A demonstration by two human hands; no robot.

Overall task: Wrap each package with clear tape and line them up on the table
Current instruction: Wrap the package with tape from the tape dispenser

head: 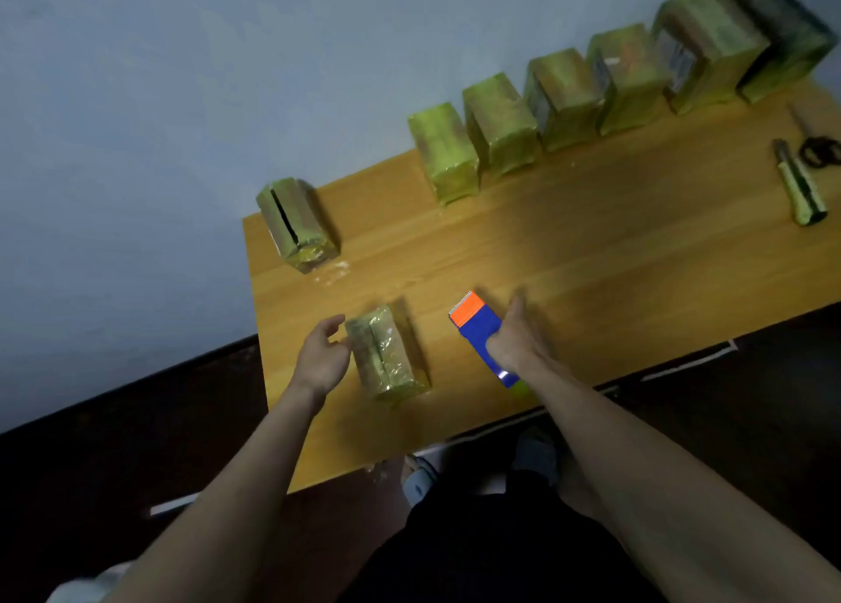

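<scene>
You have open table (591, 247) between the package row (564, 97) along the wall and the near edge, with a lone package (296, 220) far left and cutter (801, 188) and scissors (819, 147) far right.

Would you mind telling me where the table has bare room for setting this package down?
Bare wood spans the middle, between the row of packages at the back and the tape dispenser. It is crowded along that row and by the knife and scissors.

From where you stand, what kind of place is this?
Probably a makeshift packing spot in a plain room: a wooden table against a bare wall, a row of wrapped packages, and a tape dispenser.
</scene>
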